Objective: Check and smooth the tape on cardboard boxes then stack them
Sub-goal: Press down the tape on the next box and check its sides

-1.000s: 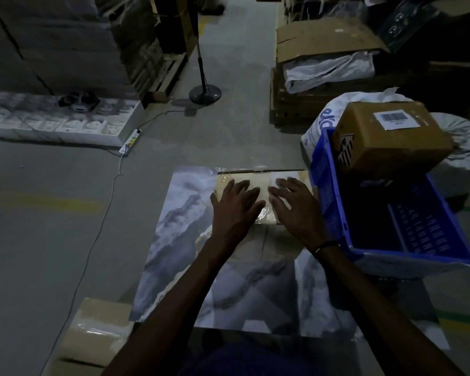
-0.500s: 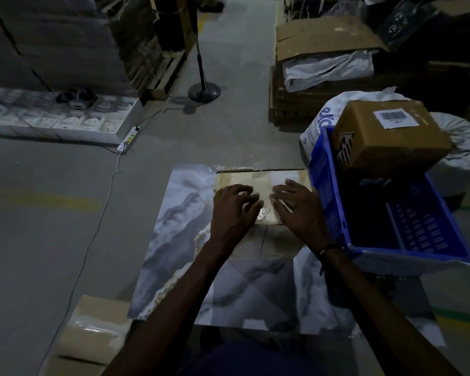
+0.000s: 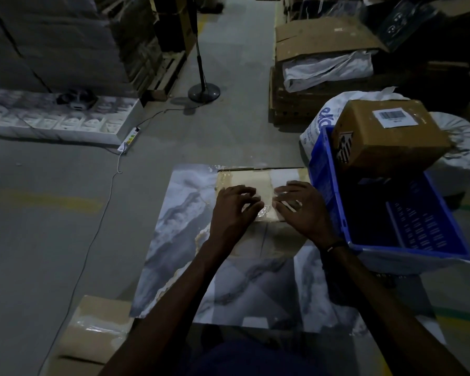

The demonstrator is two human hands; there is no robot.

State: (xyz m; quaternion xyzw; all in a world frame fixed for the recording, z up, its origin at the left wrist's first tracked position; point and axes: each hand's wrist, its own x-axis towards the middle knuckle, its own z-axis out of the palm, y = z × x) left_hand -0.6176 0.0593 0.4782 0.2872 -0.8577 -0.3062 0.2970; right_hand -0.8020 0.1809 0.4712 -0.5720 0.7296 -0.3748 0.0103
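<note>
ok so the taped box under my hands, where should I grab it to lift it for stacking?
Probably by its two short ends, one hand from each side. The taped box lies flat and low on the marbled sheet, with your left hand and right hand resting on top. The right end sits close against the blue crate, so slide the box left first.

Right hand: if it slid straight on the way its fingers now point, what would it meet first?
The right hand lies on the taped box with fingers pointing left, toward the left hand. It would likely meet that hand's fingertips first; only a narrow strip of tape separates them.
</note>
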